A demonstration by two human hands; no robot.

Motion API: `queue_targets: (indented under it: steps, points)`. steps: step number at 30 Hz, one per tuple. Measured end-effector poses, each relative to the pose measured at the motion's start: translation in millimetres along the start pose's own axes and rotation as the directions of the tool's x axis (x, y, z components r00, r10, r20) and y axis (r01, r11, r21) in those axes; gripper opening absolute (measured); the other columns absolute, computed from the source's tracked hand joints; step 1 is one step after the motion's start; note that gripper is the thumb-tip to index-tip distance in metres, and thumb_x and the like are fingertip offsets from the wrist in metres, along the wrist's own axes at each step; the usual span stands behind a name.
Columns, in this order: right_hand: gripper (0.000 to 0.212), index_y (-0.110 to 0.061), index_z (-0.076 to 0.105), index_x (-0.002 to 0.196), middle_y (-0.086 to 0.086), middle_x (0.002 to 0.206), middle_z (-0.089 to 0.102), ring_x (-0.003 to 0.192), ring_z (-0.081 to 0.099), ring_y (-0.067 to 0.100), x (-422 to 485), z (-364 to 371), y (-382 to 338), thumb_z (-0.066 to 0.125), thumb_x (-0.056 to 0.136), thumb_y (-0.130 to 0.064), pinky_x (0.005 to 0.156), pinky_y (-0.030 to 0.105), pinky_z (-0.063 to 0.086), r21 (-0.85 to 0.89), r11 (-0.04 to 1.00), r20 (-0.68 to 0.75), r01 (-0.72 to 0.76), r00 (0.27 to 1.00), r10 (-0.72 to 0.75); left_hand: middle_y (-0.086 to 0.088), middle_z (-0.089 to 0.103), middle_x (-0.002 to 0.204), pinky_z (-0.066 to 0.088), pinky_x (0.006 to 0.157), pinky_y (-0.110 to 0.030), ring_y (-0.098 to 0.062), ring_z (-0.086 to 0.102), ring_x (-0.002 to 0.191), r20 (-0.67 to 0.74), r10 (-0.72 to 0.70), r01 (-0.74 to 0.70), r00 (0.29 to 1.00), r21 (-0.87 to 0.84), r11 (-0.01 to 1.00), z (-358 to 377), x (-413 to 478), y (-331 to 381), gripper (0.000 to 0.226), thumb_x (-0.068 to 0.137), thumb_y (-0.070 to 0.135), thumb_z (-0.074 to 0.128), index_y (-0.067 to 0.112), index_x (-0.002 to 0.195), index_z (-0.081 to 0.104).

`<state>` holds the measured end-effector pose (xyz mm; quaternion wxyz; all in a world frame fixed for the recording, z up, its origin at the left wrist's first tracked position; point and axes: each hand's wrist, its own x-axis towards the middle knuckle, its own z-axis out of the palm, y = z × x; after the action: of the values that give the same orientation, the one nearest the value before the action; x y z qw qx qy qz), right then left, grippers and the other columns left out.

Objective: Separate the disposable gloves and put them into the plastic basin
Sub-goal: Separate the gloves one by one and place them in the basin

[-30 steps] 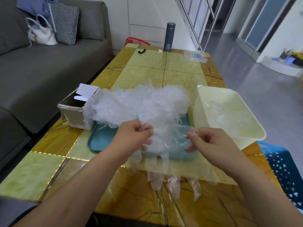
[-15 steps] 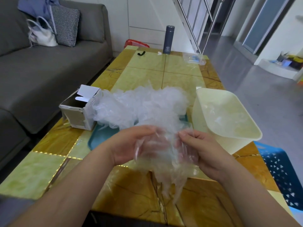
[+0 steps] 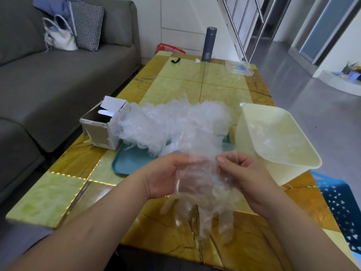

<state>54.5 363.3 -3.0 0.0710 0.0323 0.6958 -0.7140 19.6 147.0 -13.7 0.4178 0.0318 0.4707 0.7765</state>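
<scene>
Hands are meeting in front of us above the near part of the bench (image 3: 183, 89), both bare forearms reaching in from the bottom edge and angling toward each other. Our left hand (image 3: 162, 177) is curling its fingers round one side of the cuff of a disposable glove (image 3: 203, 192), thumb side up. Our right hand (image 3: 246, 177) is pinching the other side of that cuff between thumb and bent fingers. Between them, we are keeping the disposable glove in the air; it is thin, clear, crinkled film, and its soft finger tubes are hanging down toward the bench. We cannot tell whether they are touching it.

Just beyond our hands, the heap of gloves (image 3: 175, 126) is lying as a frothy, whitish, translucent mound on a flat teal tray (image 3: 129, 163) with rounded corners. The heap's left end is reaching an open, scuffed cardboard box (image 3: 101, 132). To the right of the tray, the plastic basin (image 3: 283, 173) is standing on the bench, pale cream, rectangular, smooth-walled and rounded at the rim, with a few clear gloves (image 3: 273, 137) lying inside. The bench top is showing glossy yellow-green tiles with marbled amber borders. At its far end a dark cylindrical flask (image 3: 208, 45) is standing upright. A grey fabric sofa (image 3: 58, 79) is running along the left.
</scene>
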Motion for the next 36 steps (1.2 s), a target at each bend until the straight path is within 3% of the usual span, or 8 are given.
queue_targets:
  steps: [4,8,13,17,22,27,31,36]
  points:
    - [0.038,0.000,0.065,0.087,0.007,0.079,0.056,0.077,0.054,0.018,3,3,2,0.080,0.087,-0.034,0.077,0.033,0.046,-0.157,0.983,-0.118,0.089,0.987,-0.109,-0.015,0.066,0.138,0.046,0.109,-0.055,-0.037,0.060,0.131,0.055,0.013,-0.017,0.998,0.070,0.997,-4,1,-2,0.040,0.100,0.024,0.056,0.011,0.136,0.067]
    - [0.049,0.007,0.062,0.094,0.012,0.089,0.066,0.089,0.064,0.024,0,3,2,0.082,0.079,-0.034,0.089,0.041,0.049,-0.042,0.999,-0.068,0.009,0.998,-0.011,-0.016,0.065,0.138,0.048,0.108,-0.051,-0.034,0.061,0.129,0.063,0.011,-0.015,0.998,0.063,0.998,-2,1,-1,0.039,0.101,0.017,0.050,0.011,0.135,0.068]
    - [0.022,-0.008,0.065,0.081,0.010,0.079,0.068,0.073,0.067,0.020,-1,2,1,0.079,0.072,-0.022,0.067,0.031,0.054,0.140,0.989,-0.030,-0.054,0.998,0.059,-0.018,0.056,0.148,0.045,0.112,-0.051,-0.038,0.051,0.140,0.183,-0.023,0.025,0.983,-0.005,1.000,-7,-2,3,0.075,0.094,0.058,0.061,0.008,0.149,0.053]
    - [0.020,-0.005,0.066,0.085,0.011,0.076,0.067,0.068,0.067,0.021,2,5,2,0.079,0.073,-0.013,0.060,0.029,0.055,0.186,0.982,-0.036,-0.043,0.998,0.050,-0.011,0.069,0.129,0.052,0.106,-0.051,-0.030,0.065,0.123,-0.006,0.117,-0.112,0.993,0.270,0.956,-7,-4,2,0.041,0.093,0.031,0.070,0.012,0.130,0.070]
    - [0.021,-0.002,0.076,0.101,0.016,0.102,0.077,0.090,0.075,0.029,5,0,3,0.073,0.091,-0.020,0.076,0.037,0.059,0.248,0.965,-0.049,-0.088,0.993,0.103,-0.013,0.070,0.099,0.052,0.083,-0.041,-0.028,0.067,0.090,-0.222,0.210,-0.137,0.952,0.303,0.943,-11,5,-4,0.011,0.091,0.015,0.079,0.014,0.100,0.074]
    - [0.026,-0.002,0.072,0.092,0.012,0.086,0.068,0.080,0.061,0.028,9,-10,6,0.081,0.081,-0.024,0.077,0.039,0.054,0.190,0.981,-0.185,-0.040,0.980,0.076,-0.017,0.075,0.104,0.053,0.093,-0.040,-0.033,0.072,0.103,-0.235,0.194,-0.107,0.952,0.338,0.935,-17,3,-1,0.017,0.093,0.006,0.073,0.003,0.110,0.074]
    - [0.042,-0.015,0.068,0.120,0.017,0.092,0.074,0.084,0.071,0.031,7,-12,1,0.083,0.081,-0.006,0.081,0.045,0.060,0.105,0.995,-0.190,-0.003,0.982,0.023,-0.016,0.074,0.124,0.050,0.101,-0.047,-0.033,0.068,0.116,-0.178,0.111,-0.046,0.978,0.338,0.940,-13,1,0,0.046,0.089,0.027,0.079,0.001,0.126,0.069]
    - [0.068,-0.016,0.060,0.133,0.020,0.107,0.077,0.101,0.075,0.036,6,-10,-3,0.090,0.072,-0.020,0.095,0.052,0.058,0.105,0.992,-0.157,-0.075,0.983,0.092,-0.015,0.077,0.111,0.049,0.109,-0.059,-0.030,0.072,0.106,-0.177,0.144,-0.081,0.974,0.324,0.943,-11,2,-1,0.025,0.087,0.015,0.074,0.008,0.111,0.079]
